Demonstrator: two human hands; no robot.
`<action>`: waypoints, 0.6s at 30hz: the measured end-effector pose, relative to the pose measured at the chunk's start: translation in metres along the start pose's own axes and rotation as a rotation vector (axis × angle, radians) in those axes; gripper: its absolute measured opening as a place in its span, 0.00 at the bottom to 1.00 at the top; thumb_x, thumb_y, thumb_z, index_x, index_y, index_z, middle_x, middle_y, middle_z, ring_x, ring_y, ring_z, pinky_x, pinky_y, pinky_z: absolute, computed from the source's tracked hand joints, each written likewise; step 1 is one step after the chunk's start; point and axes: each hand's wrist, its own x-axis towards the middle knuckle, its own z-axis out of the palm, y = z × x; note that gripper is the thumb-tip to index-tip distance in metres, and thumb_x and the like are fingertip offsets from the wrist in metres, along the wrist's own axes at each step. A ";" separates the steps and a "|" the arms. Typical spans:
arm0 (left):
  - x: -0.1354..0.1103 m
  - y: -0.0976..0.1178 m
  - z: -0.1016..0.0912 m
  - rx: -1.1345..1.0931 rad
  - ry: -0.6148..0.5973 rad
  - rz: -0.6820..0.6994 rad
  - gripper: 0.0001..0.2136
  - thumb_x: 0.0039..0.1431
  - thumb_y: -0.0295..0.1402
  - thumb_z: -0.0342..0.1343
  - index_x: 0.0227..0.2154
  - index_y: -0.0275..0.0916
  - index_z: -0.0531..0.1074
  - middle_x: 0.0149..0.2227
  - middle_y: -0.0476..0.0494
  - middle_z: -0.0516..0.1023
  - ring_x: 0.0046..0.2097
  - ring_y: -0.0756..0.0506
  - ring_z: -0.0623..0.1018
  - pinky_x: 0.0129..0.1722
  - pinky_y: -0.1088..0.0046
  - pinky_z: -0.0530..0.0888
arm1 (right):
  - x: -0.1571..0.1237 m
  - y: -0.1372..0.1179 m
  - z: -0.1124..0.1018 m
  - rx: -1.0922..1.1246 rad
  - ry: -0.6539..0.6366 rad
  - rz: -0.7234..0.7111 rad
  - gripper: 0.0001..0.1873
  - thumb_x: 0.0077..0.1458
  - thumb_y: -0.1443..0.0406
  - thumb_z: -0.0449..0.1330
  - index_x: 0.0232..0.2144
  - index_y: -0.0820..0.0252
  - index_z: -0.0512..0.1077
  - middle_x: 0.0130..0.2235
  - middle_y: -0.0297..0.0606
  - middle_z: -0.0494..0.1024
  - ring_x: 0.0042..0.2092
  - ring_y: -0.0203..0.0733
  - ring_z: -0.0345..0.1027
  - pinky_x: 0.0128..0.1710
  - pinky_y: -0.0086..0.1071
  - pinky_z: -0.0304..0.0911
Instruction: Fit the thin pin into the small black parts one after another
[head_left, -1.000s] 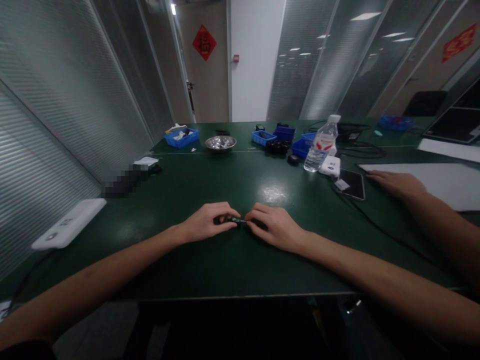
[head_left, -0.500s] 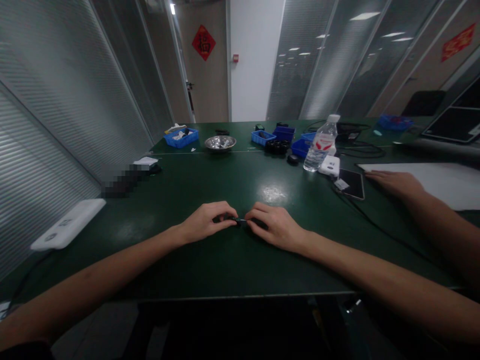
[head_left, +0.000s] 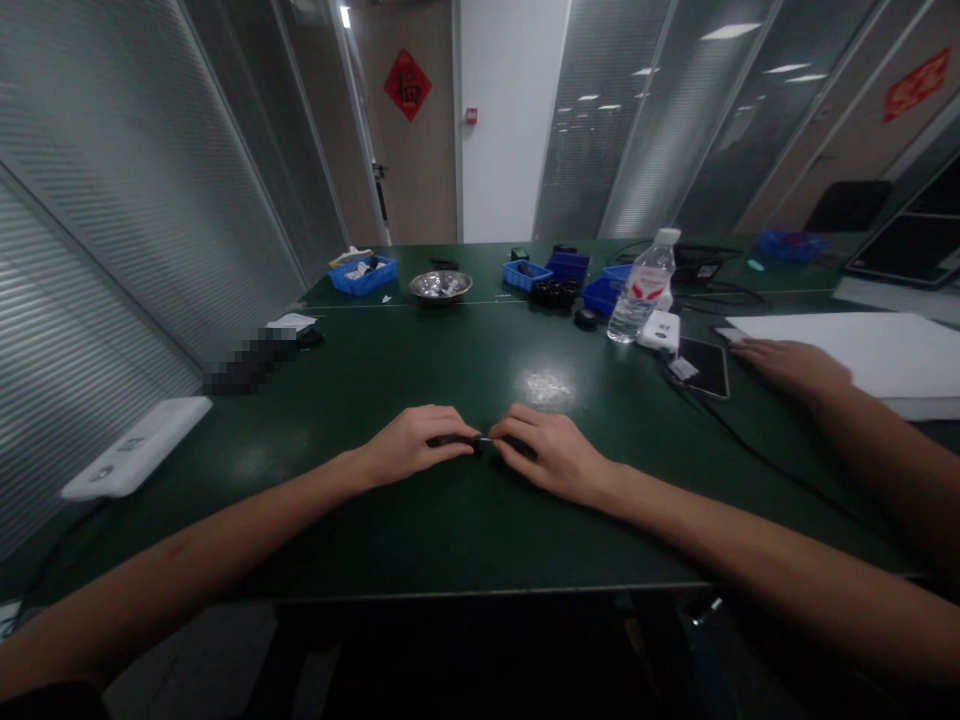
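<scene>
My left hand (head_left: pixel 418 440) and my right hand (head_left: pixel 553 452) meet low over the middle of the green table (head_left: pixel 360 370), fingertips close together. Between the left thumb and fingers is pinched a small dark piece (head_left: pixel 478 447), too small to name. My right thumb and fingers are closed on a thin, shiny end that sticks out toward the dark piece. Whether the two parts are joined I cannot tell. My fingers hide most of both.
Farther back stand a metal bowl (head_left: pixel 441 288), a blue basket (head_left: pixel 363 275) and a water bottle (head_left: pixel 643 287). A phone (head_left: pixel 703 367) lies to the right, near another person's hand (head_left: pixel 795 368) on white paper (head_left: pixel 885 345). At left lies a white device (head_left: pixel 139 448).
My left fingertips have shifted slightly right, nearer my right fingers, with the dark piece. My right hand has hardly moved. The white sheet by the other person's hand has shifted.
</scene>
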 end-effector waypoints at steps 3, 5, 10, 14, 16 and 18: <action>0.000 0.000 -0.001 0.009 -0.009 0.004 0.12 0.70 0.35 0.57 0.52 0.40 0.76 0.46 0.40 0.79 0.47 0.44 0.78 0.49 0.66 0.74 | 0.001 -0.001 -0.001 0.000 0.011 -0.006 0.10 0.70 0.64 0.54 0.48 0.59 0.73 0.43 0.41 0.75 0.39 0.40 0.71 0.39 0.33 0.66; 0.000 0.000 -0.001 0.011 -0.015 0.005 0.13 0.70 0.35 0.57 0.54 0.40 0.75 0.47 0.40 0.79 0.47 0.44 0.78 0.49 0.66 0.73 | 0.001 0.000 -0.001 -0.006 0.014 -0.001 0.10 0.69 0.64 0.54 0.48 0.58 0.73 0.43 0.40 0.75 0.39 0.40 0.71 0.38 0.33 0.66; -0.002 -0.001 -0.001 0.009 -0.036 -0.010 0.14 0.69 0.34 0.57 0.56 0.40 0.74 0.47 0.41 0.79 0.47 0.44 0.78 0.48 0.66 0.73 | 0.000 0.001 0.001 -0.017 0.027 0.011 0.10 0.70 0.63 0.54 0.48 0.58 0.73 0.43 0.40 0.75 0.38 0.39 0.71 0.37 0.32 0.65; -0.002 0.001 -0.001 0.019 -0.046 -0.028 0.16 0.68 0.34 0.58 0.56 0.40 0.73 0.46 0.40 0.78 0.45 0.44 0.78 0.47 0.66 0.74 | 0.000 0.001 0.001 -0.020 0.036 0.012 0.10 0.69 0.63 0.55 0.49 0.57 0.72 0.44 0.40 0.75 0.39 0.40 0.71 0.37 0.32 0.65; 0.000 0.003 -0.002 0.016 -0.042 -0.022 0.15 0.68 0.34 0.59 0.56 0.40 0.74 0.46 0.40 0.78 0.47 0.43 0.77 0.48 0.65 0.74 | 0.000 0.001 -0.001 -0.016 0.032 0.013 0.11 0.69 0.64 0.54 0.50 0.58 0.72 0.45 0.40 0.75 0.39 0.40 0.71 0.38 0.32 0.65; 0.001 0.005 -0.003 0.005 -0.033 -0.009 0.15 0.68 0.34 0.58 0.55 0.40 0.74 0.48 0.39 0.78 0.49 0.43 0.77 0.50 0.63 0.74 | 0.000 0.000 -0.002 -0.013 0.026 0.011 0.11 0.69 0.64 0.55 0.50 0.58 0.72 0.45 0.40 0.75 0.39 0.40 0.71 0.38 0.33 0.65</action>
